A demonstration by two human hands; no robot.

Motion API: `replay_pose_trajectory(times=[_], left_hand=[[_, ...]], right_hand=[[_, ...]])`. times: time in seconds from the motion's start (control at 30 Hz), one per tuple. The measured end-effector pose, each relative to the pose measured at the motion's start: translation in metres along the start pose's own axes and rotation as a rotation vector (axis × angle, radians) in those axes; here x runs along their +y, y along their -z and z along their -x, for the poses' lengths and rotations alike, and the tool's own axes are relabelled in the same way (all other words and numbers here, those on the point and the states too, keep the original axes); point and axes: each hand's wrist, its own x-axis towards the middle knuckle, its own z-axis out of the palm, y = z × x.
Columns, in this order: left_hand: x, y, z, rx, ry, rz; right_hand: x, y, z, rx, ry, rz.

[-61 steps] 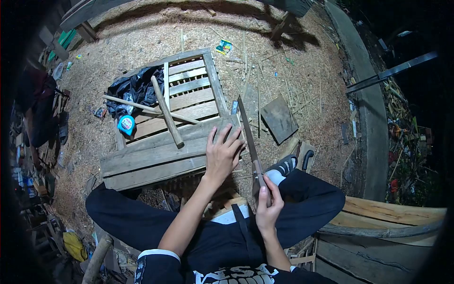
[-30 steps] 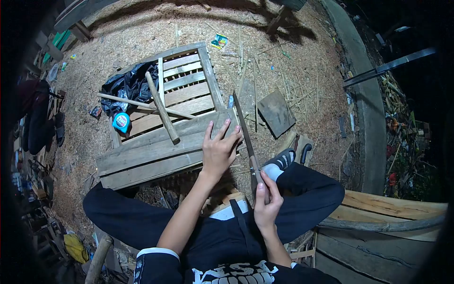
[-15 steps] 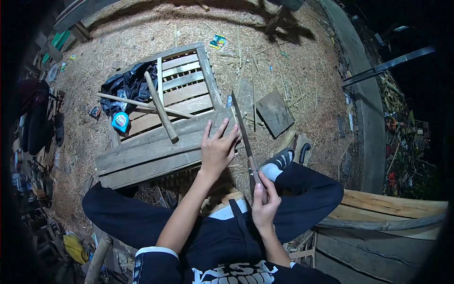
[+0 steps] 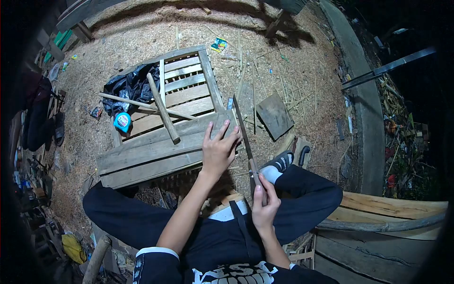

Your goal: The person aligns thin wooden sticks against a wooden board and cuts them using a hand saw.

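Note:
My left hand (image 4: 218,151) lies flat with fingers spread on the right end of a grey wooden board (image 4: 142,150) of the slatted wooden frame. My right hand (image 4: 265,206) is closed around the handle of a long, narrow dark blade (image 4: 244,130), like a long knife or a saw; its edge cannot be made out. The blade points away from me, just beside the board's right end and my left fingertips. On the frame lie a round stick (image 4: 163,111), a thin strip of wood (image 4: 127,100), a blue tape measure (image 4: 122,122) and a black plastic bag (image 4: 130,87).
A square wooden piece (image 4: 275,116) lies on the shavings-covered ground beyond my sandalled foot (image 4: 283,162). Planks (image 4: 383,208) stand at lower right beside a curved pole. Another person's dark-clothed leg (image 4: 35,125) shows at far left. A concrete kerb (image 4: 371,156) runs along the right.
The scene has shifted slightly downward in view. Both hands and the blade keep nearly the same places against the board.

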Motion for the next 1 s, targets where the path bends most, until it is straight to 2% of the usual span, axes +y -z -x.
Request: replay_pose_trajectory(times=[0.1, 0.37, 0.5, 0.57, 0.7, 0.77, 0.8, 0.9, 0.93, 1.0], left_hand=[[-0.002, 0.002, -0.001, -0.016, -0.016, -0.021], [0.0, 0.003, -0.002, 0.0, -0.02, -0.024], [0.0, 0.0, -0.002, 0.023, -0.013, -0.02], [-0.001, 0.001, -0.001, 0.003, -0.03, -0.043], [0.0, 0.002, -0.002, 0.024, -0.028, -0.029], [0.0, 0.0, -0.002, 0.024, -0.017, -0.027], [-0.001, 0.0, -0.001, 0.012, -0.007, -0.022], [0.001, 0.001, -0.001, -0.012, 0.003, -0.024], [0.0, 0.002, -0.002, -0.018, 0.004, -0.031], [-0.001, 0.001, -0.001, 0.009, 0.0, -0.034]], right_hand=[[-0.009, 0.006, 0.003, -0.025, -0.089, -0.065], [0.007, 0.011, 0.012, -0.031, -0.147, -0.076], [0.0, 0.012, 0.011, -0.013, -0.09, -0.068], [0.001, 0.01, 0.003, -0.009, 0.007, 0.017], [-0.006, 0.015, 0.01, -0.009, -0.019, -0.05], [-0.008, 0.017, 0.013, -0.029, -0.139, -0.091], [-0.007, 0.012, 0.008, -0.01, -0.07, -0.076], [0.003, 0.015, 0.011, -0.042, -0.119, -0.023], [0.005, 0.015, 0.013, -0.013, -0.041, -0.022], [0.003, 0.014, 0.013, -0.007, -0.045, -0.037]])
